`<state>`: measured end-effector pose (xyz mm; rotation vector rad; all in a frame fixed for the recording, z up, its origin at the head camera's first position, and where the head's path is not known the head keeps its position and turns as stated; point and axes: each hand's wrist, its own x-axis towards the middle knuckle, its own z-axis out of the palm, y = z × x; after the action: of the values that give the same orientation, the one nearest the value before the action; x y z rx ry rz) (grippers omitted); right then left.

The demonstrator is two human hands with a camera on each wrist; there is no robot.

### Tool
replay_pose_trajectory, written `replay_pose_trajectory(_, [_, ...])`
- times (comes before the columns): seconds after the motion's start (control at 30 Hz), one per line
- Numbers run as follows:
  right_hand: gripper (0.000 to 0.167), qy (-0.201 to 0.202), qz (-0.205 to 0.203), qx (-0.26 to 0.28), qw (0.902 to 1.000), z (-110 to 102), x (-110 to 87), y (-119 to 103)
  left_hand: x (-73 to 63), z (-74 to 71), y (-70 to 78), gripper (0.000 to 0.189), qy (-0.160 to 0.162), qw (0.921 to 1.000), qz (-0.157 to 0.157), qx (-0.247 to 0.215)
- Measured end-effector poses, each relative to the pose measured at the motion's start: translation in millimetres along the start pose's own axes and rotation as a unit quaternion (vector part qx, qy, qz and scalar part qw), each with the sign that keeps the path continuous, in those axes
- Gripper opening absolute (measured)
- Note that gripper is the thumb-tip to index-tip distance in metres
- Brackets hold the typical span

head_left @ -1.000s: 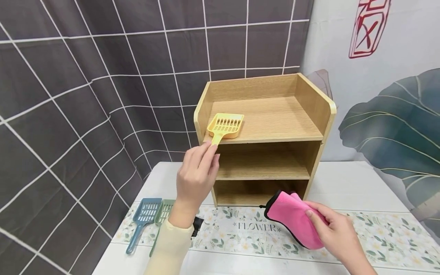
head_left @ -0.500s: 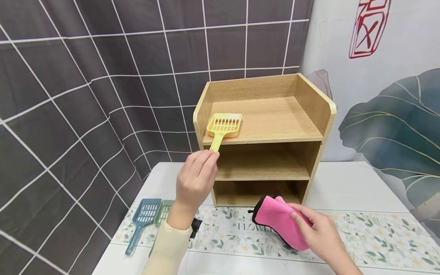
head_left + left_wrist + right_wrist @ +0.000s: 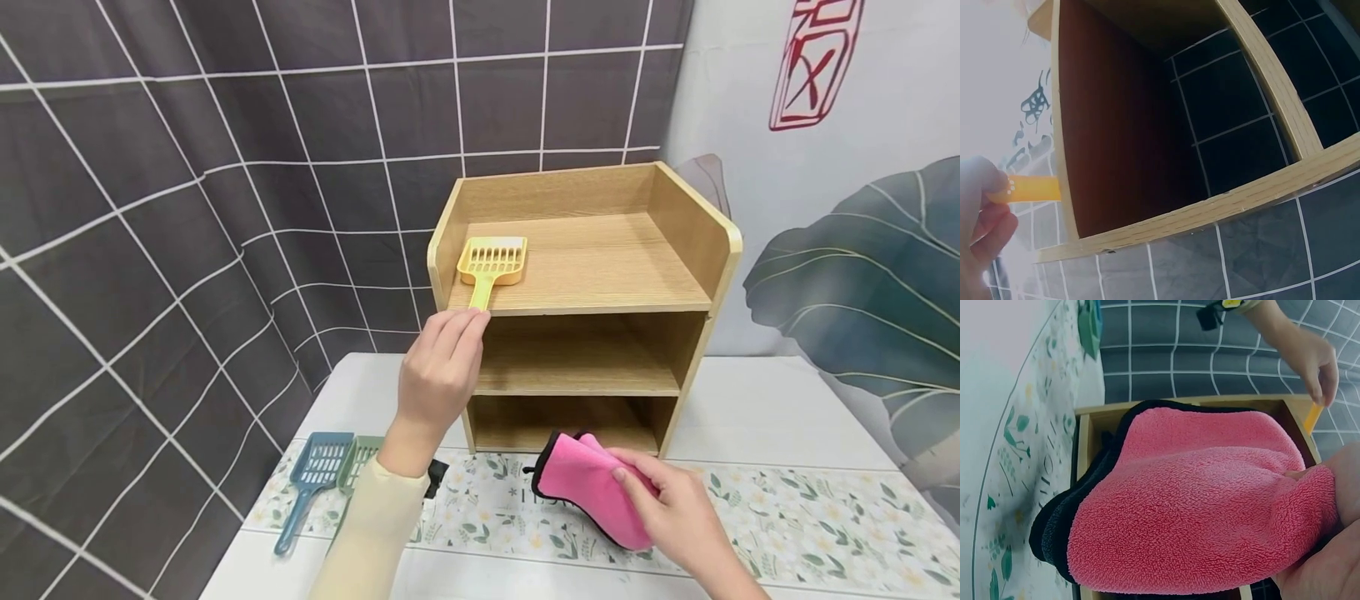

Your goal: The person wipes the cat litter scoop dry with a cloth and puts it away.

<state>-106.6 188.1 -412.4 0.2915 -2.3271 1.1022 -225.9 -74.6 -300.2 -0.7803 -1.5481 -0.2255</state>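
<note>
Yellow scoop [image 3: 491, 267] at the left front of the top shelf [image 3: 600, 262], likely light, stiff plastic, and the left grip [image 3: 441, 375] pinches it rightly by the handle [image 3: 482, 293]! Right grip [image 3: 663, 504], closed too, has a pink cloth [image 3: 587, 482] above the desk [image 3: 742, 412], looking soft, best held bunched.

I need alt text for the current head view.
A left hand holds a yellow slotted scoop by its handle at the top level of a light-wood three-level shelf; a right hand grips a black-edged pink cloth. A blue slotted scoop and a green scoop lie on the white flower-patterned table at left.
</note>
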Motion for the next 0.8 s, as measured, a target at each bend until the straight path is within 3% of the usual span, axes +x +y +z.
replay_pose_trajectory(0.27, [0.028,-0.009,-0.001,-0.009,0.9999,7,0.7,-5,1.9,6.9,-6.5,0.019,-0.025,0.9995,-0.004,0.019])
replay_pose_trajectory(0.8, [0.027,-0.022,-0.011,-0.015,0.9996,14,1.2,-10,5.4,20.2,-15.5,0.016,-0.036,0.9988,-0.012,0.031])
